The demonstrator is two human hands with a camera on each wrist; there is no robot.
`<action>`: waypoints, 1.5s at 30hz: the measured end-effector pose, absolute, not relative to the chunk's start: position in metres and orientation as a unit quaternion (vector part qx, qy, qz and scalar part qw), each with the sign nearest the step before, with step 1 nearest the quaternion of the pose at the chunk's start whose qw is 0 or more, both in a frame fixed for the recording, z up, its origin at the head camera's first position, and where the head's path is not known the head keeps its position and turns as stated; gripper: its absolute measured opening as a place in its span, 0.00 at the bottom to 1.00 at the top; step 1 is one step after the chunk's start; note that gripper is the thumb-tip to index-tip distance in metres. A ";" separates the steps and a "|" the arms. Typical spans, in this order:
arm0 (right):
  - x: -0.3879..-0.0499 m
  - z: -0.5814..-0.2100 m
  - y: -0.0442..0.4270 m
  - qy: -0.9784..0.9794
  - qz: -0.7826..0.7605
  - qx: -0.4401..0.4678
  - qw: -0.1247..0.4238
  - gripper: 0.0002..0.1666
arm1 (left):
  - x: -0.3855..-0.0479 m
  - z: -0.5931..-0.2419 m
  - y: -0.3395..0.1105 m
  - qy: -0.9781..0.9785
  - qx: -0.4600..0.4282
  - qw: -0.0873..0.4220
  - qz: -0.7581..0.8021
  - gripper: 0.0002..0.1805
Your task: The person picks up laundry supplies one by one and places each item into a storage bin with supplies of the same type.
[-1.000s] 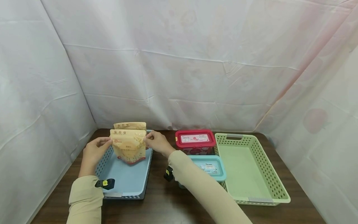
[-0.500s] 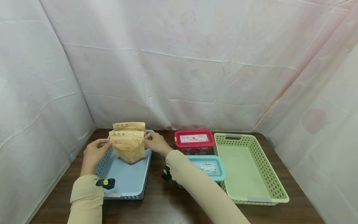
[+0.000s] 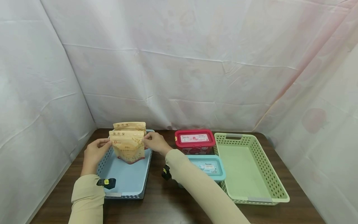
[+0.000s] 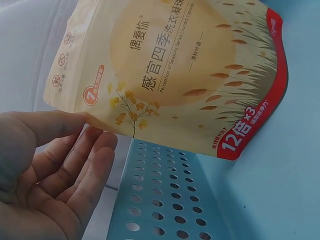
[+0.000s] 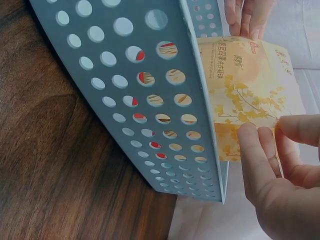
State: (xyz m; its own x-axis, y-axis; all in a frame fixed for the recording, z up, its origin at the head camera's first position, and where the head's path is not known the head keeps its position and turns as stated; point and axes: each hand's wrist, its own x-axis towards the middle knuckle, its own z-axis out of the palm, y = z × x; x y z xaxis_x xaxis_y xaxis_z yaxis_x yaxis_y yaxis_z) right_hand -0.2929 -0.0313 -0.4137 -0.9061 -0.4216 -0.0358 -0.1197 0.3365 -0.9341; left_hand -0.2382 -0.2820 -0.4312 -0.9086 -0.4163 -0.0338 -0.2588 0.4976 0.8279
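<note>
Head cam: L hand, lower L of centre, pinches L edge of front pouch, thumb & fingers together on it. R hand pinches opp. edge, also clamped. Pouch is upright, L of centre, over blue basket; can't tell if its base touches the floor. Rear pouch pokes up just behind. Lower centre-R: red-lidded box w/ light-blue-lidded box nearer the bottom of frame, partly behind R sleeve. Green basket lower R, next to both. All on dark wood table.

L wrist cam: L hand at lower L, thumb/finger on pouch edge, other fingers loosely bent; pouch fills upper centre, tilted in frame, red strip twd R. Basket's perforated wall lower centre.

R wrist cam: R hand at lower R, fingertips clamped on pouch edge; pouch upper R, L hand at top on far edge. Basket wall slants thru centre, red & yellow packaging visible via holes. Table lower L.
</note>
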 end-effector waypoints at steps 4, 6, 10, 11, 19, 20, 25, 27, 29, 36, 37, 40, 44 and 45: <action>-0.295 -0.414 -0.031 0.813 -0.540 -0.169 0.135 0.09 | -0.237 -0.431 -0.283 -0.859 0.194 0.092 -0.464 0.29; -0.296 -0.415 -0.031 0.818 -0.534 -0.170 0.134 0.10 | -0.236 -0.431 -0.283 -0.857 0.186 0.084 -0.473 0.31; -0.297 -0.416 -0.030 0.820 -0.529 -0.169 0.140 0.13 | -0.234 -0.430 -0.284 -0.854 0.175 0.065 -0.485 0.36; -0.297 -0.416 -0.030 0.820 -0.528 -0.168 0.142 0.14 | -0.234 -0.430 -0.284 -0.855 0.173 0.061 -0.486 0.38; -0.295 -0.414 -0.029 0.819 -0.528 -0.161 0.157 0.21 | -0.234 -0.431 -0.284 -0.856 0.162 0.046 -0.489 0.46; -0.295 -0.414 -0.029 0.817 -0.531 -0.160 0.161 0.21 | -0.233 -0.430 -0.283 -0.857 0.160 0.047 -0.488 0.46; -0.294 -0.411 -0.029 0.809 -0.538 -0.163 0.171 0.24 | -0.231 -0.426 -0.282 -0.861 0.149 0.047 -0.485 0.48; -0.294 -0.410 -0.029 0.807 -0.539 -0.169 0.171 0.25 | -0.231 -0.424 -0.282 -0.861 0.147 0.045 -0.484 0.49; -0.294 -0.410 -0.027 0.807 -0.539 -0.173 0.167 0.27 | -0.230 -0.423 -0.282 -0.860 0.148 0.042 -0.486 0.49; -0.295 -0.407 -0.023 0.817 -0.526 -0.170 0.163 0.33 | -0.227 -0.416 -0.281 -0.860 0.149 0.038 -0.487 0.50; -0.294 -0.407 -0.022 0.819 -0.524 -0.169 0.163 0.33 | -0.227 -0.415 -0.281 -0.861 0.147 0.038 -0.485 0.50; -0.292 -0.404 -0.018 0.820 -0.524 -0.167 0.160 0.34 | -0.226 -0.412 -0.280 -0.864 0.143 0.037 -0.482 0.51; -0.286 -0.398 -0.010 0.817 -0.529 -0.165 0.158 0.38 | -0.221 -0.408 -0.277 -0.865 0.129 0.034 -0.484 0.53; -0.284 -0.395 -0.008 0.815 -0.531 -0.168 0.156 0.39 | -0.220 -0.406 -0.277 -0.865 0.124 0.035 -0.485 0.53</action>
State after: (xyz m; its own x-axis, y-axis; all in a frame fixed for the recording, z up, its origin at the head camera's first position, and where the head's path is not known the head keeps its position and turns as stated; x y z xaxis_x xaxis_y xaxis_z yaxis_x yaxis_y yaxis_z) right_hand -0.2844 -0.0075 -0.3951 -0.8950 -0.4396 -0.0764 -0.1076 0.3788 -0.9192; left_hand -0.2198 -0.2765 -0.4065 -0.9669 -0.2481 -0.0597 -0.1804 0.4993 0.8475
